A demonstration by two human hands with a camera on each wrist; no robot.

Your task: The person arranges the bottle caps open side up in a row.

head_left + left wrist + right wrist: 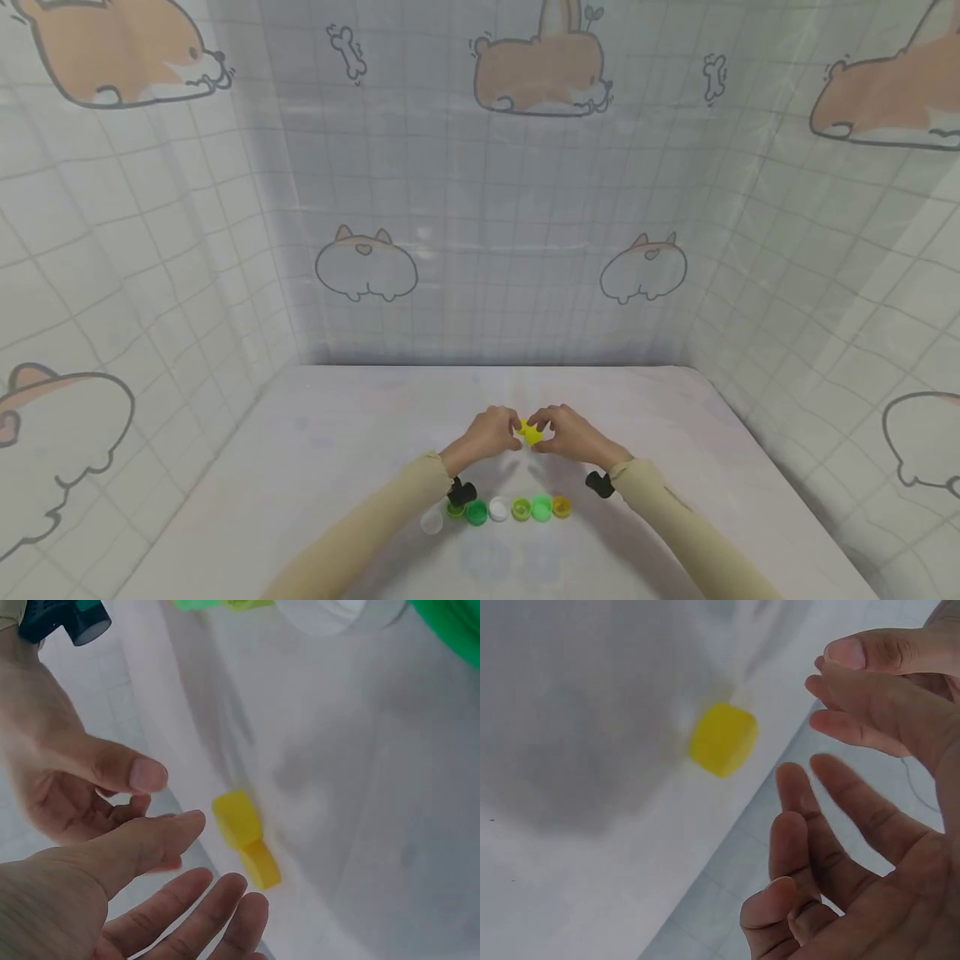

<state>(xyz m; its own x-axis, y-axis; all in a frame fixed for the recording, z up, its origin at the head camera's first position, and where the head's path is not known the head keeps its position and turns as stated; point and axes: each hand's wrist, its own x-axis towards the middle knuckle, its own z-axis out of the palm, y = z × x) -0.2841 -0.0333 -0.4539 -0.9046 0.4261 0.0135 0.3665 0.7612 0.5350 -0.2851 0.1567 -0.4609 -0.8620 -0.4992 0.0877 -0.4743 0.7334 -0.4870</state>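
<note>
A small yellow piece [533,435], a rounded block with a narrower end, lies between the two hands. In the left wrist view this yellow piece [238,820] shows both parts; from the right wrist view only the block is visible. My left hand [491,432] is at its left, thumb and fingers spread, a gap showing between fingertips and piece in the left wrist view. On the other side my right hand [573,435] has loosely bent fingers. In the right wrist view, the right hand [855,862] also stands apart from the yellow block.
Several small round cups or lids line the table nearer the body: a clear one [431,522], a dark green one [477,512], a white one [499,509], a light green one [542,508], an orange one [561,507]. Patterned curtains surround the table [360,400].
</note>
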